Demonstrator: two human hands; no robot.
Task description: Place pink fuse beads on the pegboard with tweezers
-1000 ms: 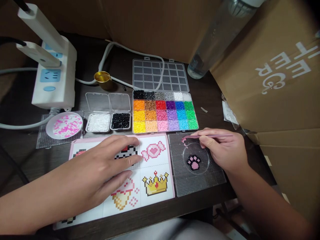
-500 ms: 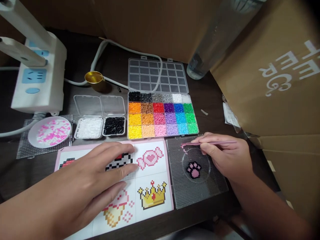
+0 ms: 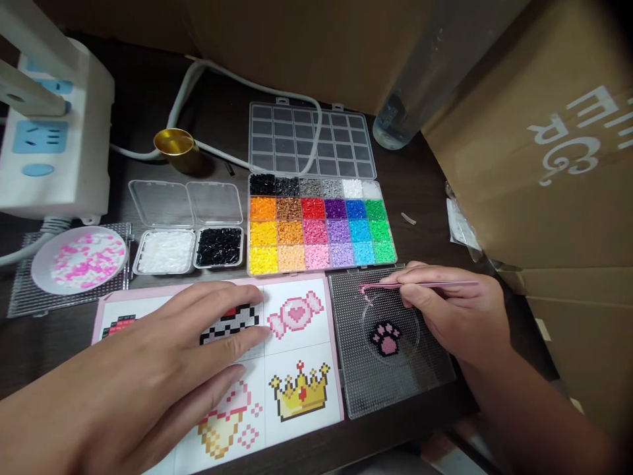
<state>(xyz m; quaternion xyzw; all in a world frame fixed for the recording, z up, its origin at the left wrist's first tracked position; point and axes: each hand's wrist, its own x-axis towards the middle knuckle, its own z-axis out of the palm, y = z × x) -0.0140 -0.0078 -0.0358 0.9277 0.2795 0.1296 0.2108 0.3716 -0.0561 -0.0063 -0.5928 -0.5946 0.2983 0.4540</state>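
Observation:
My left hand (image 3: pixel 198 343) rests with fingers spread over a pattern sheet (image 3: pixel 297 429) printed with a pink candy, a yellow crown and an ice cream cone. In my right hand (image 3: pixel 450 303) a pair of pink tweezers (image 3: pixel 440 284) is pinched. Its tips are over the upper left of a clear pegboard (image 3: pixel 410 389), beside a short row of pink beads (image 3: pixel 366 297). Lower on the pegboard sits a paw of pink and black beads (image 3: pixel 386 339), inside a faint clear ring.
Behind the pegboard lies an open bead case (image 3: pixel 316 231) with many colours. Left of it stand small boxes of white beads (image 3: pixel 165 252) and black beads (image 3: pixel 219 247), a dish of pink and white beads (image 3: pixel 82 259), a gold cup (image 3: pixel 179 152) and a power strip (image 3: pixel 59 152). A clear bottle (image 3: pixel 400 119) stands behind.
The camera view has shifted slightly, so most things at the left appear farther left. My hands and the tweezers hold almost the same places over the sheet and pegboard.

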